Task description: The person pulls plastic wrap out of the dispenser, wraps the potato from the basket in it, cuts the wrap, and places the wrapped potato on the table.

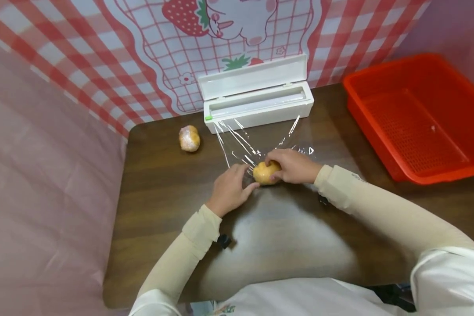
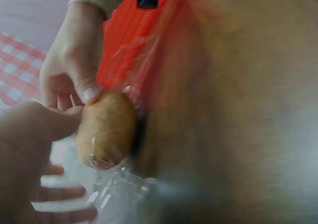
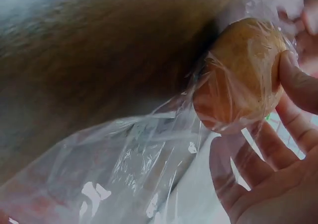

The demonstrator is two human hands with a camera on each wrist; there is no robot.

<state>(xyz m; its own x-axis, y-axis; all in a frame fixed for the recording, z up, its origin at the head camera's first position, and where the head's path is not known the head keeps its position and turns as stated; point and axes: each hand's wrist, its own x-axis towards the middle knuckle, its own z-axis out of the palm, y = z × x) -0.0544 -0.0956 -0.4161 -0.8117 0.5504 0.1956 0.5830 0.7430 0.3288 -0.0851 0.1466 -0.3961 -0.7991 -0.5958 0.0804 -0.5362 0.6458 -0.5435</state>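
A potato (image 1: 263,174) with clear plastic wrap (image 3: 124,169) drawn over its skin is near the middle of the table. My right hand (image 1: 294,166) grips it from the right, thumb on the near side and fingers on the far side. Just left of the potato, my left hand (image 1: 230,188) has its fingers spread among the film, and its thumb reaches toward the potato's side. The film stretches back from the potato to a white wrap dispenser (image 1: 260,115) with its lid raised. In the left wrist view, film clings to the potato (image 2: 107,129) with loose folds below.
Another potato (image 1: 189,138), wrapped in shiny film, lies left of the dispenser. A red plastic basket (image 1: 403,169) stands at the right of the wooden table (image 1: 154,210). Behind the table hangs a red-and-white checked cloth (image 1: 351,35).
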